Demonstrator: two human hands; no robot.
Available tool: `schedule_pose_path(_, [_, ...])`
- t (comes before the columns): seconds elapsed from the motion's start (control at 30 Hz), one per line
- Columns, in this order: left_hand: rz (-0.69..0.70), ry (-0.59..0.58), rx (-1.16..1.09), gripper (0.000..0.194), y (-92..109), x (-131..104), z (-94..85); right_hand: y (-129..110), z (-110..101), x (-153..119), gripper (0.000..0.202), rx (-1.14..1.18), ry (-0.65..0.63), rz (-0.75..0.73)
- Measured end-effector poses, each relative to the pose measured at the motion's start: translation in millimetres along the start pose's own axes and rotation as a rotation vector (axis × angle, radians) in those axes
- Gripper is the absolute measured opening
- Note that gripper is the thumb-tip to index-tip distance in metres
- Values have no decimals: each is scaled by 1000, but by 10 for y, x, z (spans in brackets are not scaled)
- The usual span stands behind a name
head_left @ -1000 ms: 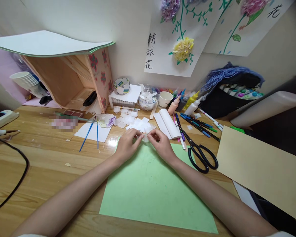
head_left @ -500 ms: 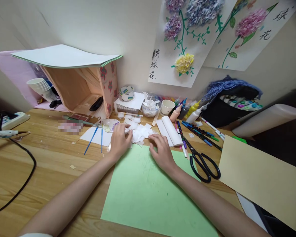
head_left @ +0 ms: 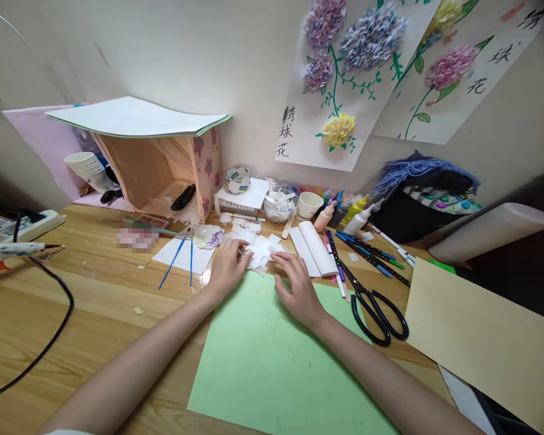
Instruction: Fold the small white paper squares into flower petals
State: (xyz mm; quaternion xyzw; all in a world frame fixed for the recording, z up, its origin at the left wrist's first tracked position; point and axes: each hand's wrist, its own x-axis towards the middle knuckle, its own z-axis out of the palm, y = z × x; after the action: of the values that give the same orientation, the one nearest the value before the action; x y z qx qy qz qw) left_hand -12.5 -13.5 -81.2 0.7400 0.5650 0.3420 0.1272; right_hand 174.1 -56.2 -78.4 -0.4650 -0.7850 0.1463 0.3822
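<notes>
A loose heap of white paper pieces [head_left: 259, 251] lies at the far edge of a green sheet of paper [head_left: 272, 356]. My left hand [head_left: 229, 266] rests against the heap's left side, fingers curved and apart, thumb toward the middle. On the right side my right hand [head_left: 298, 287] touches the scraps with outstretched fingertips, its thumb held away. Neither hand grips anything that I can see. A folded white paper [head_left: 315, 249] lies just beyond my right hand. Large black-handled scissors [head_left: 376, 308] lie farther right, partly over the green sheet.
Paintbrushes [head_left: 191, 260] and a palette [head_left: 208, 236] lie left of the scraps. Behind them stand a bowl of paper strips [head_left: 280, 205], a paper cup [head_left: 309, 206] and paint bottles [head_left: 325, 216]. Markers [head_left: 367, 251] lie right. A glue gun [head_left: 13, 251] with black cable is far left.
Both hands have drawn closer around the white scraps, squeezing the heap narrower. The whole view has shifted slightly, so the scene sits lower and further right.
</notes>
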Motion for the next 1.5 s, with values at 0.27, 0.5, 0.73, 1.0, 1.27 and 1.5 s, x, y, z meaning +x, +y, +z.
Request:
schedule_pose_path(0.27, [-9, -12, -111, 11, 22, 9, -13, -3, -3, -13, 45, 15, 4, -2])
schedule_pose_path(0.5, [-227, 245, -260, 20, -139, 98, -14, -91, 62, 368, 40, -5, 5, -57])
schedule_pose_path(0.73, [-216, 259, -284, 23, -185, 117, -9, -19, 395, 871, 27, -21, -118, -89])
schedule_pose_path(1.0, [-78, 107, -18, 15, -112, -51, -232, 61, 198, 668, 22, -100, -301, -106])
schedule_pose_path(1.27, [66, -128, 90, 16, -184, -235, -243, 45, 115, 375, 17, -160, -321, -77])
schedule_pose_path(1.5, [26, -155, 18, 17, -211, -210, -251, -38, 84, 144, 11, -115, -213, -106])
